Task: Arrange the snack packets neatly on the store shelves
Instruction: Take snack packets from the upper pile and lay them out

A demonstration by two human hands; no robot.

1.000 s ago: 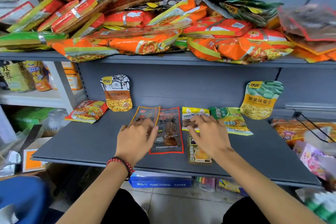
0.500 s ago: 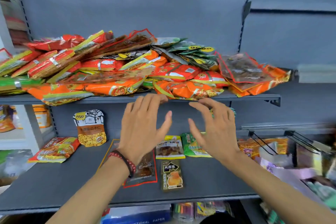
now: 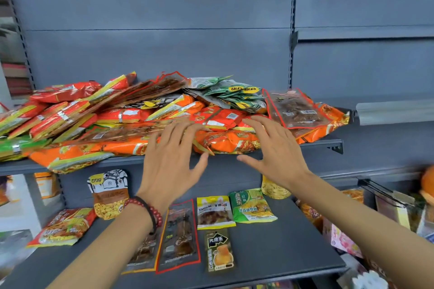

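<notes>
A jumbled pile of orange, red and green snack packets [image 3: 131, 115] covers the upper shelf [image 3: 324, 142]. My left hand [image 3: 171, 162] and my right hand [image 3: 274, 155] are raised in front of the pile's near edge, fingers spread and holding nothing, beside an orange packet [image 3: 227, 142]. On the lower shelf [image 3: 281, 251] lie a red-edged clear packet [image 3: 179, 234], a yellow packet [image 3: 215, 212], a green packet [image 3: 250, 205] and a small dark packet [image 3: 219, 250]. A corn-print pouch [image 3: 109, 195] leans on the back panel.
A red-and-yellow packet [image 3: 63, 227] lies at the lower shelf's left end. To the right, wire hooks [image 3: 385, 191] and more packets and colourful goods crowd the neighbouring bay. Another shelving unit stands at far left. The grey back panel above the pile is bare.
Both hands have risen from the packets on the lower shelf to the front of the upper shelf's pile. The view has tilted upward.
</notes>
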